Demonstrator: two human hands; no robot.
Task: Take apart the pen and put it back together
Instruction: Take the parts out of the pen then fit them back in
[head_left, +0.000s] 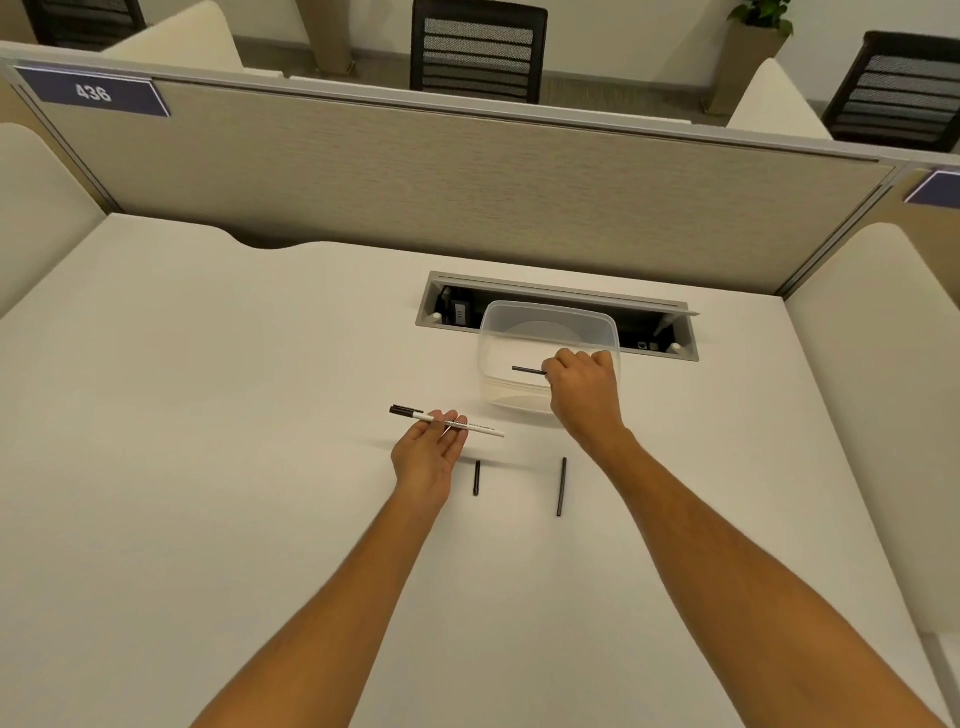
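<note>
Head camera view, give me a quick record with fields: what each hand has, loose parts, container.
left hand: palm up, white pen barrel with black cap end lying across the fingers
right hand: closed on a thin dark rod, over the container
loose parts: short black piece and longer black stick, apart on the desk
container: clear plastic tub, nothing seen lying in it
</note>
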